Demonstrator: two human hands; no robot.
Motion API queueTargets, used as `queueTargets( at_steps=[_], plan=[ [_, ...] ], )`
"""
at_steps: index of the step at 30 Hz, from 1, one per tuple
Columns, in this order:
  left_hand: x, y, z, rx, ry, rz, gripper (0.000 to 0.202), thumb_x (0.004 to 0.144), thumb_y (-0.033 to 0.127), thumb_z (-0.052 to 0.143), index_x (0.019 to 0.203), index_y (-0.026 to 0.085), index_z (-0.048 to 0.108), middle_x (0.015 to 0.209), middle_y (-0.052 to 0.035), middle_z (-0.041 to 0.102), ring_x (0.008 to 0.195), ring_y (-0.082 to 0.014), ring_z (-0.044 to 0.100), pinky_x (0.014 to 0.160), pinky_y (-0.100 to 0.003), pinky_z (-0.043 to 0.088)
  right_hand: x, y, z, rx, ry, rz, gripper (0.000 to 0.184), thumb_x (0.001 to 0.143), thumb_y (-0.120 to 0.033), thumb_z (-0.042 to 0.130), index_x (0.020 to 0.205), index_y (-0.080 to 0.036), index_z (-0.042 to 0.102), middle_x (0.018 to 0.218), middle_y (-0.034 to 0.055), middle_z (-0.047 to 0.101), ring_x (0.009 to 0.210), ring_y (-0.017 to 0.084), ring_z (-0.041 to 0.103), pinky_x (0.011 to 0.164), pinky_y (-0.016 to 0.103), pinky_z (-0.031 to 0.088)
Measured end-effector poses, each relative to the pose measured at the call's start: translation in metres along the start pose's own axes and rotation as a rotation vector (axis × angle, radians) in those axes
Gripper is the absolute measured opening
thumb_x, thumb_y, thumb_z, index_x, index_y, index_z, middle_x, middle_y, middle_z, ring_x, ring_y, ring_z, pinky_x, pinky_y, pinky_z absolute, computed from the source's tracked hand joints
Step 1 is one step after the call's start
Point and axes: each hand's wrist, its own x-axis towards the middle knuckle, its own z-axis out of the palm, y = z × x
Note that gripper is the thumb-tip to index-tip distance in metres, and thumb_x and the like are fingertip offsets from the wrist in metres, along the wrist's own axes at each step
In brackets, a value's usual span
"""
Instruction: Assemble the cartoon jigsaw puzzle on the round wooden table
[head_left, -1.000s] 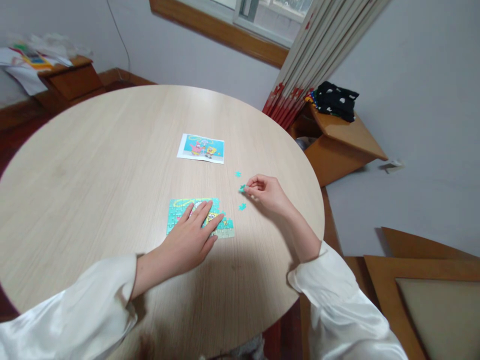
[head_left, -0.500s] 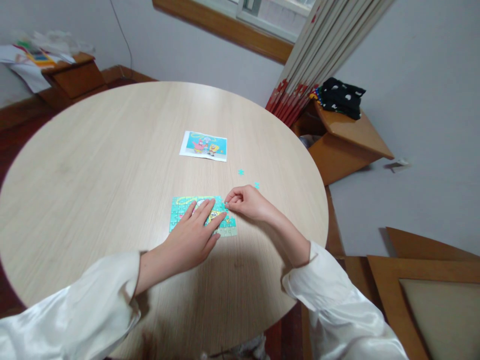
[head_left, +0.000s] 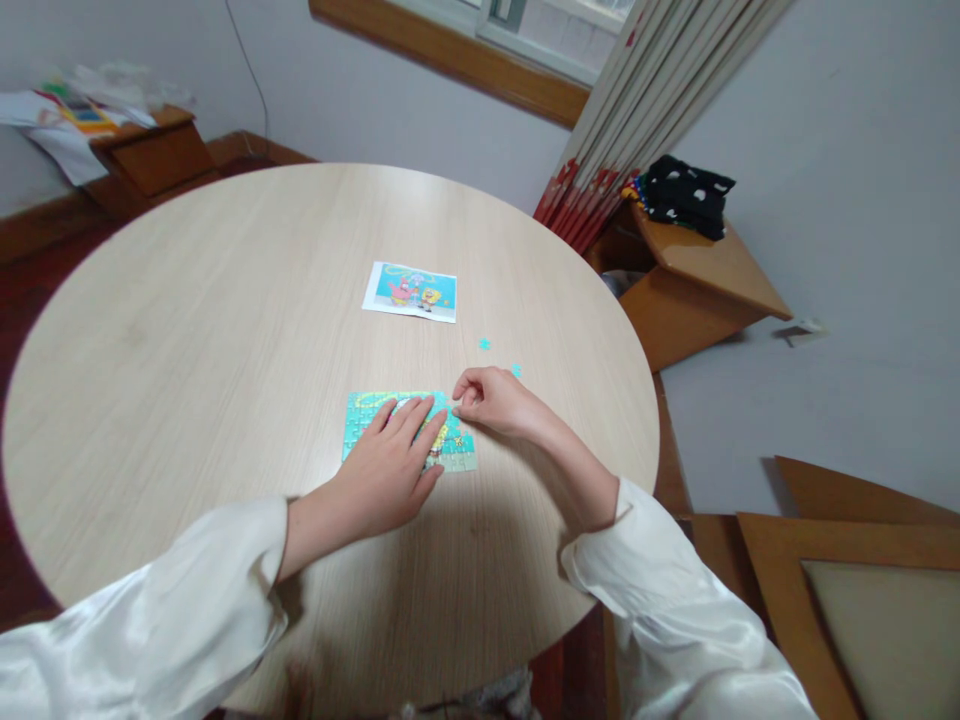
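Note:
A partly assembled jigsaw puzzle [head_left: 358, 425] with a teal cartoon picture lies flat on the round table, its upper right edge uneven. My left hand [head_left: 386, 460] rests palm down across its middle with the fingers spread, covering much of the picture. At the puzzle's right edge my right hand [head_left: 491, 400] has thumb and index finger bent together at a teal puzzle piece [head_left: 451, 405], mostly hidden by the fingertips. Two loose teal pieces lie beyond that hand: one puzzle piece [head_left: 484, 344] farther off, another puzzle piece [head_left: 516, 370] just past the knuckles.
Above the puzzle lies a printed picture sheet [head_left: 415, 292] with the same cartoon figures. The pale round table [head_left: 187, 330] fills the middle of the view. A wooden cabinet [head_left: 705, 300] with black cloth [head_left: 688, 197] stands at right, near a chair [head_left: 862, 600].
The index finger and thumb of my right hand have parted slightly at the puzzle's edge. My left fingers have shifted a little, showing more of the yellow figure.

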Motion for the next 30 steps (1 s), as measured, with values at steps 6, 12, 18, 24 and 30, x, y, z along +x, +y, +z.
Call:
queueTargets(
  at_steps=[6,12,18,24,30],
  plan=[
    [0.004,0.003,-0.008,0.063,-0.028,-0.015,0.051,0.093,0.028,0.038,0.136,0.004,0.050,0.145,-0.0243,0.047,0.133,-0.0372,0.043,0.110,-0.054,0.030,-0.001,0.007,-0.002,0.211,0.025,-0.016,0.009,0.071,-0.015,0.063,0.074,-0.018,0.056,0.057,-0.0055,0.056,0.053,0.009,0.050,0.053,0.022,0.037],
    [0.009,0.006,-0.012,0.102,-0.024,-0.024,0.045,0.093,0.025,0.037,0.130,0.006,0.054,0.139,-0.0233,0.052,0.126,-0.0370,0.048,0.106,-0.053,0.035,-0.006,0.039,-0.025,0.345,0.232,0.059,0.012,0.073,-0.026,0.065,0.074,-0.018,0.056,0.059,-0.0034,0.054,0.052,0.009,0.046,0.051,0.024,0.034],
    [0.010,0.003,-0.008,0.076,0.038,-0.035,0.044,0.094,0.025,0.035,0.129,0.005,0.054,0.133,-0.0214,0.055,0.122,-0.0347,0.049,0.103,-0.050,0.037,-0.025,0.046,-0.022,0.300,0.294,0.018,0.009,0.078,-0.026,0.062,0.077,-0.017,0.060,0.063,-0.0021,0.055,0.057,0.011,0.049,0.055,0.025,0.037],
    [0.009,0.002,-0.003,0.126,0.063,-0.026,0.047,0.095,0.025,0.035,0.136,0.007,0.051,0.136,-0.0204,0.054,0.123,-0.0351,0.049,0.103,-0.051,0.037,-0.042,0.026,0.011,-0.021,0.267,-0.326,0.020,0.091,-0.018,0.052,0.096,-0.020,0.071,0.096,0.0078,0.069,0.093,0.018,0.061,0.087,0.035,0.047],
    [0.009,0.003,-0.002,0.172,0.080,-0.003,0.047,0.095,0.024,0.038,0.135,0.005,0.053,0.134,-0.0230,0.057,0.122,-0.0362,0.052,0.103,-0.052,0.039,-0.047,0.026,0.036,-0.327,0.239,-0.434,0.031,0.092,-0.009,0.047,0.111,-0.017,0.069,0.105,0.0122,0.067,0.100,0.023,0.059,0.087,0.039,0.047]
  ],
)
